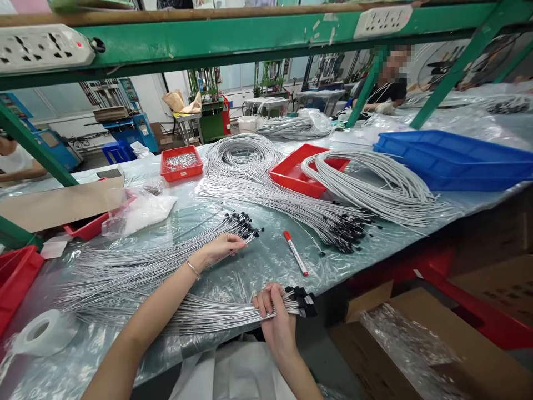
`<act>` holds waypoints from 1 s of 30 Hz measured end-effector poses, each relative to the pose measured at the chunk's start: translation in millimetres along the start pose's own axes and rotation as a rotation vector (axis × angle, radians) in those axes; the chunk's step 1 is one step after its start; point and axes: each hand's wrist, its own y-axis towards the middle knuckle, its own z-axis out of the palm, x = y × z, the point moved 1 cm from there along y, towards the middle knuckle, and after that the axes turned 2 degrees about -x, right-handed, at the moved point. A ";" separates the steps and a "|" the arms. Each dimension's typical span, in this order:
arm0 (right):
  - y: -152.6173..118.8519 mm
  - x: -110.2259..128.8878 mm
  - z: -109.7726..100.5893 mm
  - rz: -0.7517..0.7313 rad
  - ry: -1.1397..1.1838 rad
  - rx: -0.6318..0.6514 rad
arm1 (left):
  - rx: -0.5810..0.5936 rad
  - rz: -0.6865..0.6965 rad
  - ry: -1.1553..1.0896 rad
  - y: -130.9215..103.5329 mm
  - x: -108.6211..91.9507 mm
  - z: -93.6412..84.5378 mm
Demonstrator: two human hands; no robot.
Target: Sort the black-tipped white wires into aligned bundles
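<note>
My right hand (278, 314) is wrapped round a thick bundle of thin grey cables (200, 314), close to their black connector ends (302, 300). The bundle runs off to the left along the table's front edge. Above it, my left hand (220, 249) has its fingers pinched together, with thin cable ends showing at the fingertips. It is beside a second spread of grey cables (137, 266), whose black tips (244, 223) lie just behind the hand. A red-capped white marker (296, 254) rests on the table to the right of my left hand.
More cables with black ends (345, 228) lie behind the marker, near coiled cables (370, 178). Around them stand a red tray (287, 172), a blue tray (458, 166) and a red bin of small metal parts (182, 175). A tape roll (45, 332) sits left. A green beam (233, 34) crosses above.
</note>
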 end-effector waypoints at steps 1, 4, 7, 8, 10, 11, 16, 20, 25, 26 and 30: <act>0.2 0.0 -0.3 0.001 -0.005 -0.002 | -0.010 -0.002 0.007 0.2 -1.0 -1.7; 0.4 0.3 -1.2 0.007 -0.010 0.008 | -0.087 0.000 0.070 1.3 -7.9 -7.3; 0.5 0.8 -1.9 0.020 -0.008 0.016 | -0.211 0.012 0.145 -1.2 -20.0 -10.4; 0.5 1.1 -1.8 0.024 -0.008 0.010 | -0.255 0.029 0.182 -4.1 -24.7 -9.2; 0.6 2.2 -0.8 0.032 -0.013 -0.017 | -0.323 0.119 0.304 -14.4 -34.0 -1.3; 0.7 3.0 0.2 0.038 -0.019 -0.033 | -0.342 0.193 0.385 -21.9 -38.2 5.8; 1.3 6.0 4.1 0.062 -0.085 -0.109 | -0.081 0.457 0.745 -69.8 -52.4 52.3; 0.4 3.0 1.0 0.065 -0.098 -0.142 | 0.099 0.403 0.689 -82.1 -57.5 56.4; -0.1 0.3 -3.2 0.031 -0.068 -0.058 | 0.197 0.267 0.784 -61.3 -44.0 35.8; 0.0 0.0 -3.9 0.026 -0.074 -0.032 | 0.270 0.272 0.812 -58.7 -40.5 34.9; -0.4 -0.9 -6.9 0.011 -0.064 0.032 | 0.416 0.316 0.745 -57.4 -35.2 38.1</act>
